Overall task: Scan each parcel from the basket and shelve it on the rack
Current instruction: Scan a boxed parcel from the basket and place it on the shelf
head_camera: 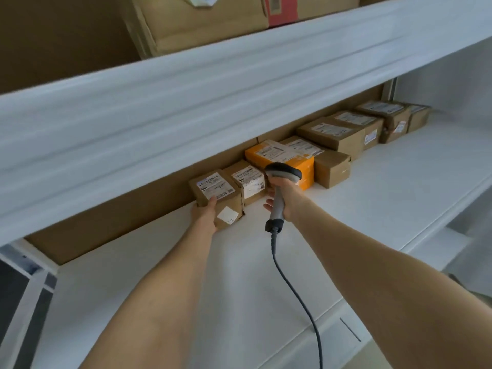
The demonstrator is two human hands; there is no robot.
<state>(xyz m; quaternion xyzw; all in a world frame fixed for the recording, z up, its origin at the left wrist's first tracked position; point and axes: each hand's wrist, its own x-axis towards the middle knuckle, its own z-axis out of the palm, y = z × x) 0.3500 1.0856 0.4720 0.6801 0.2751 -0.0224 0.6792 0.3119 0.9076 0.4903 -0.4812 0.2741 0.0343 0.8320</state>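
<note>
A small brown parcel (pixel 222 195) with white labels stands at the left end of a row of parcels on the white rack shelf (pixel 372 198). My left hand (pixel 206 213) holds its front left side, thumb on top. My right hand (pixel 282 197) grips a grey barcode scanner (pixel 282 179) by the handle, just right of that parcel, its head over the neighbouring brown parcel (pixel 249 182). The scanner's dark cable (pixel 298 288) trails down toward me. No basket is in view.
An orange parcel (pixel 282 158) and several brown parcels (pixel 335 134) line the shelf's back toward the right. The upper shelf's white edge (pixel 213 97) overhangs them, with large cardboard boxes (pixel 202 20) on it. A brown board backs the shelf.
</note>
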